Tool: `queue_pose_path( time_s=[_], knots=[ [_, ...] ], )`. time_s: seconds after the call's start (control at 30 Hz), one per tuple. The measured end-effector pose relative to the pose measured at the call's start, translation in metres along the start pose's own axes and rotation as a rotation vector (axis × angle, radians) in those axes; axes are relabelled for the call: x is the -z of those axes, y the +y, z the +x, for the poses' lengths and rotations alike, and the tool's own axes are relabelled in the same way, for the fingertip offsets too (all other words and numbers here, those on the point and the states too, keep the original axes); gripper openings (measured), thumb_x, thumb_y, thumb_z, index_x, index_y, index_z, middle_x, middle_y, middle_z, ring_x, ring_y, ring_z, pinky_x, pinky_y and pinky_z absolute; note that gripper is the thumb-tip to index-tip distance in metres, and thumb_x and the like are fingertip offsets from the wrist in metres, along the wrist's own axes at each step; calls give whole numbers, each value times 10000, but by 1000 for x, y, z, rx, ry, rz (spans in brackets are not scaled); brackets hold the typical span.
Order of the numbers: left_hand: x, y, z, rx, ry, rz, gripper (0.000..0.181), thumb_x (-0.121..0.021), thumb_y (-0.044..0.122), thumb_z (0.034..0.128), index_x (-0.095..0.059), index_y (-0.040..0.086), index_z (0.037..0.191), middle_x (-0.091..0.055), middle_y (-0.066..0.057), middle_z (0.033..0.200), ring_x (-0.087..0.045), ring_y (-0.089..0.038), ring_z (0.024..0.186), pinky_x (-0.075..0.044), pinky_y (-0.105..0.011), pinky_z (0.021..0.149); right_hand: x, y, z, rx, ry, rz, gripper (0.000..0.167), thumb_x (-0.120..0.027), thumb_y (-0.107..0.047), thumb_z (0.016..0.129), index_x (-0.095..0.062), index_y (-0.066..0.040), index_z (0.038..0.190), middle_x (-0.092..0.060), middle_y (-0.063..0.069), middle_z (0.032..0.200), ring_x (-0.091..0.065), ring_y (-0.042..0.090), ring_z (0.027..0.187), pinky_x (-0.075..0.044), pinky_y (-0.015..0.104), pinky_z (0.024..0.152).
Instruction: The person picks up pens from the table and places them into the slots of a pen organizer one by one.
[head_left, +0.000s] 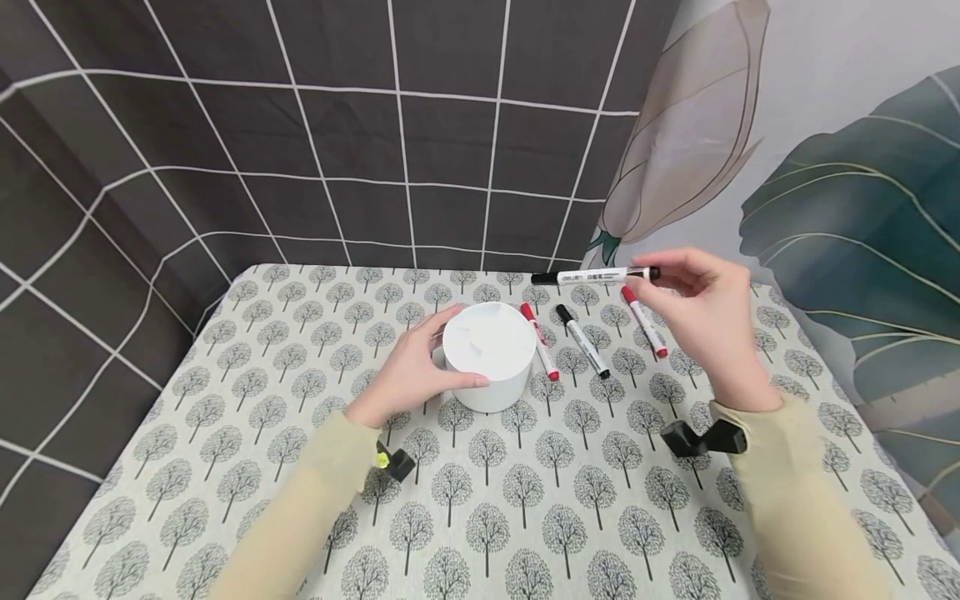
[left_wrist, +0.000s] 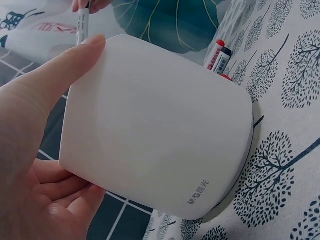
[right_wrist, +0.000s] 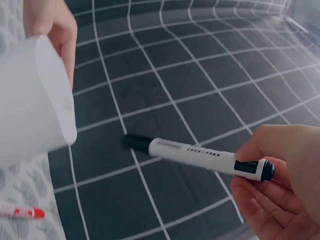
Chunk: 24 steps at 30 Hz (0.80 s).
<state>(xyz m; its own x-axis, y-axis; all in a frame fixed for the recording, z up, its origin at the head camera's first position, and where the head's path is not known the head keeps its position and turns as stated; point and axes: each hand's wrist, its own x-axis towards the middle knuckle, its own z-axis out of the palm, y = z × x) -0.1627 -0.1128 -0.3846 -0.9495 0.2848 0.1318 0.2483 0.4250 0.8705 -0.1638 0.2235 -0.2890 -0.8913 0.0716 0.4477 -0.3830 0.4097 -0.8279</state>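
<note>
A white round container (head_left: 491, 387) stands on the patterned tablecloth, with small lettering low on its side in the left wrist view. My left hand (head_left: 412, 367) grips it from the left, thumb across the near side and fingers behind. Above the cloth, my right hand (head_left: 701, 312) pinches a black-capped white marker (head_left: 592, 276) by one end. That marker lies roughly level, its capped end pointing left toward the container. In the right wrist view the same marker (right_wrist: 195, 156) sits between thumb and fingers. The container's bottom inside is hard to make out.
Right of the container lie a red marker (head_left: 540, 342), a black marker (head_left: 583, 342) and another red marker (head_left: 643, 322), the last under the right hand. A dark grid-patterned curtain (head_left: 337, 133) hangs behind the table, a leaf-patterned one (head_left: 862, 208) at right.
</note>
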Motion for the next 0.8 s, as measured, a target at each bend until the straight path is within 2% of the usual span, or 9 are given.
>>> queue_pose_path(
  time_s=[0.17, 0.4, 0.57, 0.8],
  knots=[
    [1, 0, 1, 4, -13, -19, 1111, -978, 405, 652, -402, 120, 1559, -460, -52, 1530, -504, -278, 1343, -411, -409, 1122, -12, -9, 7, 33, -50, 64, 298, -810, 3, 839, -766, -32, 1131, -762, 13, 968, -720, 133, 778, -580, 186, 709],
    [2, 0, 1, 11, -15, -40, 1097, -991, 377, 636, -426, 151, 1549, -477, -39, 1516, -516, -284, 1328, -403, -436, 1127, -30, -15, 26, 38, -156, 145, 329, -809, 20, 835, -739, -34, 1152, -745, 67, 1055, -707, 183, 906, -577, 232, 846],
    [2, -1, 2, 11, -21, -49, 1098, -991, 368, 638, -424, 135, 1549, -473, -52, 1520, -511, -298, 1332, -386, -452, 1137, -46, -10, 34, 13, -231, 197, 298, -782, 38, 850, -732, -26, 1137, -742, 72, 1023, -704, 194, 911, -578, 253, 862],
    [1, -4, 3, 1, -24, -39, 1113, -991, 391, 630, -421, 135, 1551, -485, -39, 1509, -519, -279, 1324, -395, -435, 1133, -74, 6, 30, -10, -361, 208, 274, -768, -13, 886, -738, -19, 1158, -747, 96, 1076, -719, 165, 910, -590, 261, 837]
  ],
)
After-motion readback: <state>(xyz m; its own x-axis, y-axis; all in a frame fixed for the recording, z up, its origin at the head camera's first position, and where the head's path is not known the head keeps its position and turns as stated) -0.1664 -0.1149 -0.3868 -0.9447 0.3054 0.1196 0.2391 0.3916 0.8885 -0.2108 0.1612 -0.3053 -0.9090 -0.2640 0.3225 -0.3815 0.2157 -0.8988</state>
